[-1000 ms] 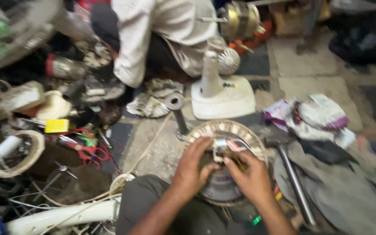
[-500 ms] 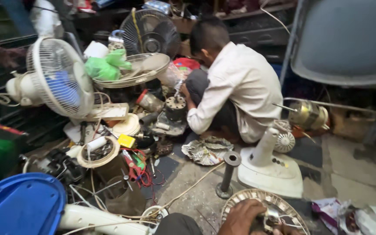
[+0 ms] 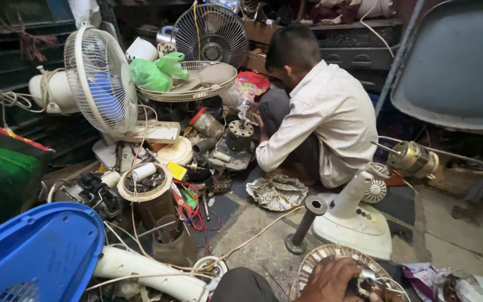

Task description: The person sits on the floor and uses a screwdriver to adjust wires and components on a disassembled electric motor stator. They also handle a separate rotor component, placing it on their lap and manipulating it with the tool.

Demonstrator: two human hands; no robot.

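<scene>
Beyond left hand (image 3: 331,279) — pipe stand (image 3: 304,225), fan base (image 3: 353,223).

Dusty concrete floor (image 3: 264,246), dark cluttered shelves (image 3: 353,33)

floor (image 3: 264,246) | white fan base (image 3: 353,226), crumpled newspaper (image 3: 278,193), perhaps metal grit

Dim workshop, soft even light, sharp frame.
Light falls from above, brightest on the white shirt (image 3: 331,112); far shelves sink into shadow. Wide-lens bending at edges; slight blur at bottom edge.
</scene>
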